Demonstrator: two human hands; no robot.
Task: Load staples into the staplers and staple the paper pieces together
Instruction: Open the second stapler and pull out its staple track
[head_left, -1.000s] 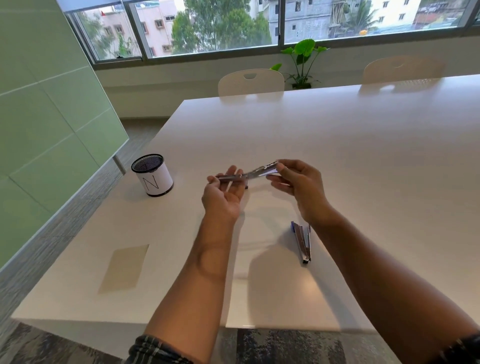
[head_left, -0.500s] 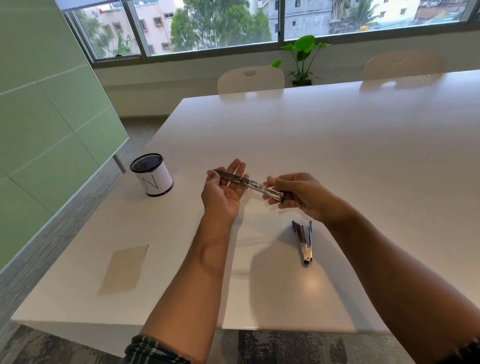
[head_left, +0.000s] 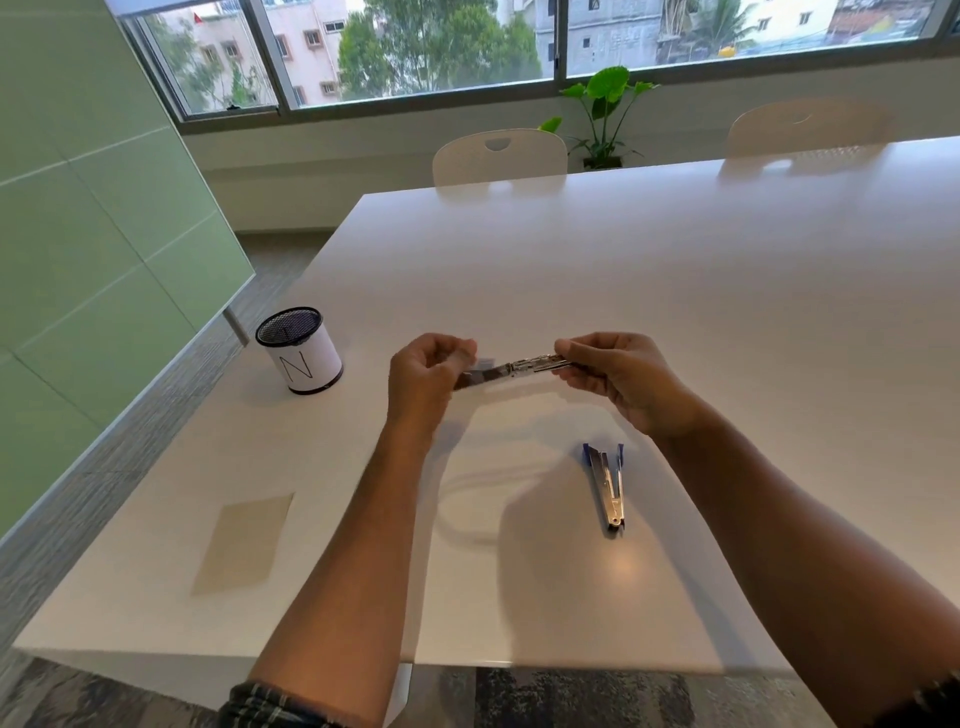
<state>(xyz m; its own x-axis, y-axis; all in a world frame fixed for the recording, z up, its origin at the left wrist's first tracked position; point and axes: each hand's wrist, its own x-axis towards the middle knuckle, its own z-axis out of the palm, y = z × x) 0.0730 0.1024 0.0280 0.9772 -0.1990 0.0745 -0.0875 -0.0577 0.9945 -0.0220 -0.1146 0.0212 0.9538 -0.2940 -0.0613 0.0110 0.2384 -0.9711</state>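
fingers of the left hand (head_left: 427, 375) curled round the dark, blurred end of a metal stapler (head_left: 511, 369), and fingers of the right hand (head_left: 618, 382) curled and pinching its opposite, shiny end; the stapler is thus held between both hands, roughly level, above the white table (head_left: 675, 291) and clear of its surface. motion blur hides the left end of the tool, so whether it is hinged open cannot be told. a second stapler (head_left: 609, 486), chrome with blue plastic ends, lies flat on the table near the person, below and just to the right of the right hand, its two arms spread in a narrow v with the joined tip toward the viewer. a piece of tan paper (head_left: 244, 543) lies flat near the table's left front corner, well apart from both staplers. a black mesh cup (head_left: 298, 348) wrapped in a white label marked "n" stands upright at the left edge of the table, to the left of the left hand. two white chairs (head_left: 500, 156) stand at the far side, with a potted plant (head_left: 605, 111) under the window (head_left: 415, 47) between them.
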